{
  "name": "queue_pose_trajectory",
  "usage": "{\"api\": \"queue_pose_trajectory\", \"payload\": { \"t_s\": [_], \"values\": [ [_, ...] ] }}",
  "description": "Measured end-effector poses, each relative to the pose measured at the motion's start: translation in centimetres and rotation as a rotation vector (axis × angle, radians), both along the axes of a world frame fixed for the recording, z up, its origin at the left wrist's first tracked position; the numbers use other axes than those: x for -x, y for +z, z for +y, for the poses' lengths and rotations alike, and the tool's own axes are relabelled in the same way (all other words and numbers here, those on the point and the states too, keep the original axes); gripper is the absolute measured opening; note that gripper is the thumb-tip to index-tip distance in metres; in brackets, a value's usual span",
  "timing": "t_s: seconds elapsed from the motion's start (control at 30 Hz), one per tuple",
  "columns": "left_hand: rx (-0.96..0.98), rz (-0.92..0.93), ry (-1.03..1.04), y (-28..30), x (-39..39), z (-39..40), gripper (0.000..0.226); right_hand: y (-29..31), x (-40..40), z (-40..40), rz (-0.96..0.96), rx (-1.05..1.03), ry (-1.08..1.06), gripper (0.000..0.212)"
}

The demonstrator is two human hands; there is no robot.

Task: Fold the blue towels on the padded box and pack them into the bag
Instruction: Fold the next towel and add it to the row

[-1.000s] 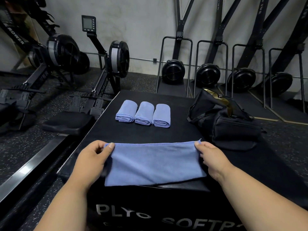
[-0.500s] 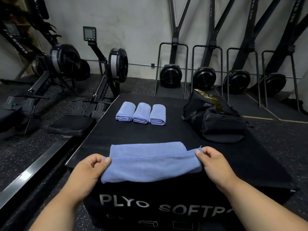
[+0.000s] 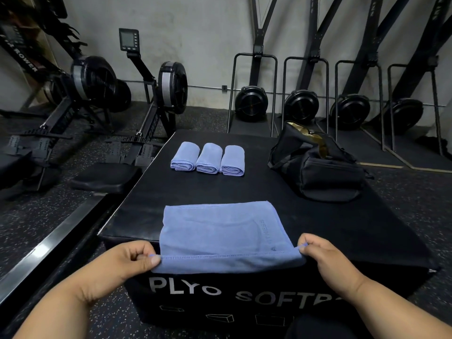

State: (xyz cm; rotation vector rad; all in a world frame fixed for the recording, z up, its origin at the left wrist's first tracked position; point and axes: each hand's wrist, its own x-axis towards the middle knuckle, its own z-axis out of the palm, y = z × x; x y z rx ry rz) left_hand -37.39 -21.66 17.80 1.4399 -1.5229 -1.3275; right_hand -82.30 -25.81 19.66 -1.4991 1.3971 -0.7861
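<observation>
Both hands (image 3: 227, 259) pinch the soft towel's (image 3: 220, 228) hem.

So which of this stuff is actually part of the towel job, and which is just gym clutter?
Part of the job:
- flat blue towel, pinched by left hand and right hand
- three folded towels
- black bag
- padded box

Lying about:
- rowing machines
- fan units by the wall

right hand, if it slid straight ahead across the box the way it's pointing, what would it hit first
Probably the black duffel bag on the black padded box; the right hand, pinching the flat blue towel, points roughly toward it, though depth is unclear.
</observation>
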Motion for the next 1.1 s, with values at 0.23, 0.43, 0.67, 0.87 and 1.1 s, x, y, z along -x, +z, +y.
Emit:
{"api": "queue_pose_trajectory", "payload": {
  "t_s": [0.23,0.43,0.67,0.87,1.1],
  "values": [
    [0.024,0.059,0.123,-0.1,1.1,-0.6,0.049,-0.5,-0.2,-0.7,0.013,0.047,-0.055,0.024],
    [0.154,0.086,0.371,-0.7,2.5,-3.1,0.035,0.1,-2.2,-4.6,0.102,0.166,-0.173,0.022],
    [0.174,-0.001,0.627,-1.8,3.6,-7.9,0.018,-0.8,-4.6,-11.9,0.250,0.133,-0.215,0.023],
    [0.168,-0.127,0.716,-2.7,3.8,-10.6,0.020,-2.5,-5.1,-16.4,0.431,0.062,-0.196,0.027],
    [0.160,-0.404,0.709,-3.2,3.8,-11.9,0.015,-3.2,-5.2,-17.2,0.438,-0.036,-0.191,0.022]
  ]
}}
